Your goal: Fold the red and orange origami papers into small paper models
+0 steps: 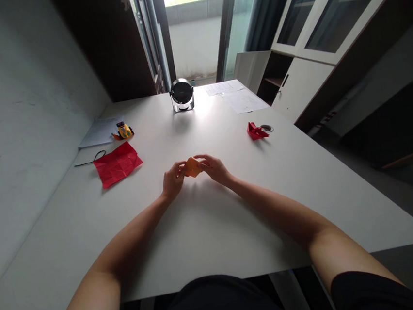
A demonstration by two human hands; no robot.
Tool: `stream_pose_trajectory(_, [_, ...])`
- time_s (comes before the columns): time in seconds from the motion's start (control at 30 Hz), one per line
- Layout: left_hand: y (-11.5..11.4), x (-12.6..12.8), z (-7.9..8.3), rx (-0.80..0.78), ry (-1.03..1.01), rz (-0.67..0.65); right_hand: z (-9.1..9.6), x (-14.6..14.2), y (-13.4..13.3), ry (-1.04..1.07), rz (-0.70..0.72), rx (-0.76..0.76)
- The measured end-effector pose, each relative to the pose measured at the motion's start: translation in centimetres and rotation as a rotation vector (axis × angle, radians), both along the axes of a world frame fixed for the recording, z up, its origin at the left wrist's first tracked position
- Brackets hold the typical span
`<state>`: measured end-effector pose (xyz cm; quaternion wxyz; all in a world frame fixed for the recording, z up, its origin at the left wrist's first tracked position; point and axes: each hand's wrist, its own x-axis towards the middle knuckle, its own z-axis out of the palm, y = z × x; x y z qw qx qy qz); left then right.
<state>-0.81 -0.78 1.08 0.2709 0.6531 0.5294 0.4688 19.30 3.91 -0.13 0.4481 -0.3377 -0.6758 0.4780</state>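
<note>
Orange paper: small folded piece (193, 167), held between both hands over the middle of the bench (208, 252), apparently just clear of its surface.
Folding, done: the orange paper is already a compact diamond; judged well along.
Folding, left: not yet set down; whether more creases are due, I cannot tell at this size.
Pointing: one corner away toward the window, the opposite corner back toward the wearer.
Long axis: seems to run between those two corners, across the line joining the hands; inner layers too small to read.
Left grip: left hand (174, 178), thumb and fingers clamped on the left edge.
Right grip: right hand (213, 166), thumb and fingertips clamped on the right edge.
Right of hands: red folded paper (256, 130), shaped, just beside a white ring (267, 128).
Left of hands: red sheet (118, 164), opened out, creased; yellow toy (124, 130) beyond it.
Far side: round black device (181, 91) on a metal stand, loose white papers (245, 101) to its right.
</note>
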Motion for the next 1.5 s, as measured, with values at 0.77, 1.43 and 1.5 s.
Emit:
stream_pose_trajectory(0.77, [-0.6, -0.2, 0.6, 0.197, 0.481, 0.137, 0.2, -0.2, -0.7, -0.208, -0.076, 0.184])
stream_pose_trajectory(1.43, [-1.1, 0.4, 1.0, 0.119, 0.247, -0.036, 1.2, 0.0, -1.2, -0.259, -0.069, 0.151])
stream_pose_trajectory(1.5, [-1.2, 0.4, 1.0, 0.131, 0.247, -0.004, 1.2, -0.1, -1.2, -0.249, -0.07, 0.146])
